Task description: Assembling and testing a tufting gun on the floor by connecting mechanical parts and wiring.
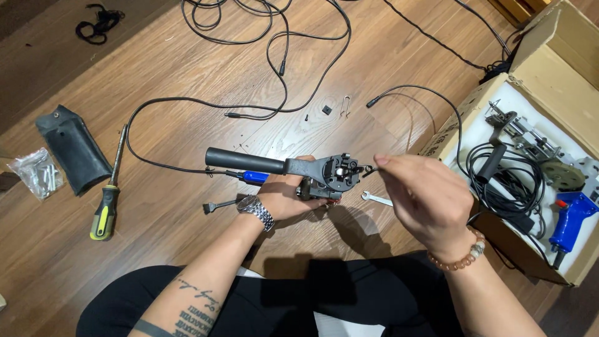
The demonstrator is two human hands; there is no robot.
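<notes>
Two hands, left hand [288, 198] gripping tool [293, 168], right hand [424, 196] pinching small part [368, 169]

A home floor used as a makeshift workshop: wood-laminate floor [187, 75] strewn with cables [274, 37], a screwdriver [107, 206] at nine o'clock, and an open cardboard box [549, 56] (foam-lined, holding tools) at three o'clock.

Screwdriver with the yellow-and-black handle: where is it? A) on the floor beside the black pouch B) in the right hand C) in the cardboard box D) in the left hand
A: the screwdriver lies on the wooden floor next to the black pouch, apart from both hands.
</notes>
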